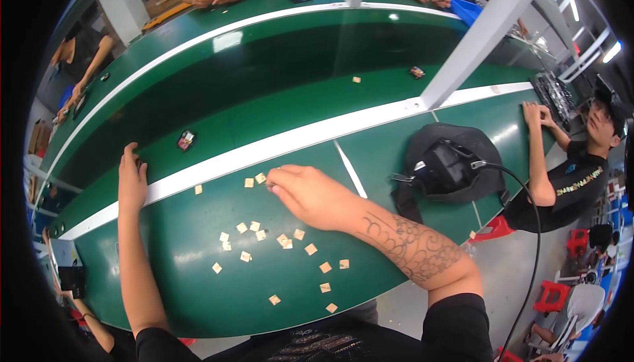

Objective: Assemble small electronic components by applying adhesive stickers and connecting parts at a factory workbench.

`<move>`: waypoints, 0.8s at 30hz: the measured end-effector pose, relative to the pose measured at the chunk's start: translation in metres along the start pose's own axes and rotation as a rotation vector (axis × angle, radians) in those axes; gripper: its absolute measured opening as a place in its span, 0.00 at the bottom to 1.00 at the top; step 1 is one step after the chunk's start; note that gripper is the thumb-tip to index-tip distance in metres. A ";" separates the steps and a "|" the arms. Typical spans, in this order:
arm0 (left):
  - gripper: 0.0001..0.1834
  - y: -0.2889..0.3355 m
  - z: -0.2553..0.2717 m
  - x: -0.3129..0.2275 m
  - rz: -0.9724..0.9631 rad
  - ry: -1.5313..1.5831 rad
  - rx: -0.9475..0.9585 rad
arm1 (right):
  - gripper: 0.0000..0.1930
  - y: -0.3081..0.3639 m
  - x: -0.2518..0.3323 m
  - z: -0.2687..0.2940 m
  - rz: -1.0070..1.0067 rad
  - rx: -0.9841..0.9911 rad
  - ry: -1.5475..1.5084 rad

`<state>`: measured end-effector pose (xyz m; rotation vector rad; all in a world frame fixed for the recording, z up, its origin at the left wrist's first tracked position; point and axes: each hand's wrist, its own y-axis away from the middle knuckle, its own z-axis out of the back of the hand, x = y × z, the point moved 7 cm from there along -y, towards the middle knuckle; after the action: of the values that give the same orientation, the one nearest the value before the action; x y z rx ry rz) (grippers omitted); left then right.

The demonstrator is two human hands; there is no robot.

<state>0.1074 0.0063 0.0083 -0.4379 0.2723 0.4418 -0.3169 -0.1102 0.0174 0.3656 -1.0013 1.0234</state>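
My left hand (133,180) is raised at the white rail (178,187), with a small dark object (139,163) between thumb and fingers; its kind is hard to make out. My right hand (305,193) is closed in a pinch over the green table, its fingertips beside a small tan square piece (261,178). What the pinch holds, if anything, is hidden. Another tan square (249,182) lies just left of it, and one more tan piece (198,189) is nearer the rail. Several similar squares (311,249) are scattered across the table (178,283) between my forearms.
Beyond the rail, a green belt-like surface (290,108) carries a small dark-and-pink item (186,140), another small item (417,72) and a tan piece (356,80). A black bag (456,164) with a cable stands right, near a grey post (485,38). Co-workers sit around.
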 end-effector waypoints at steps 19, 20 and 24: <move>0.35 0.126 -0.015 -0.226 -0.643 0.428 0.622 | 0.07 0.003 0.019 0.008 -0.015 -0.012 0.126; 0.38 0.125 -0.018 -0.220 -0.615 0.428 0.662 | 0.07 -0.001 0.021 0.008 -0.013 -0.018 0.107; 0.38 0.121 -0.018 -0.210 -0.595 0.427 0.640 | 0.07 -0.008 0.013 0.008 0.004 -0.002 0.102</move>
<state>-0.1345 0.0224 0.0233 0.0354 0.6482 -0.3337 -0.3122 -0.1122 0.0340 0.3070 -0.9119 1.0344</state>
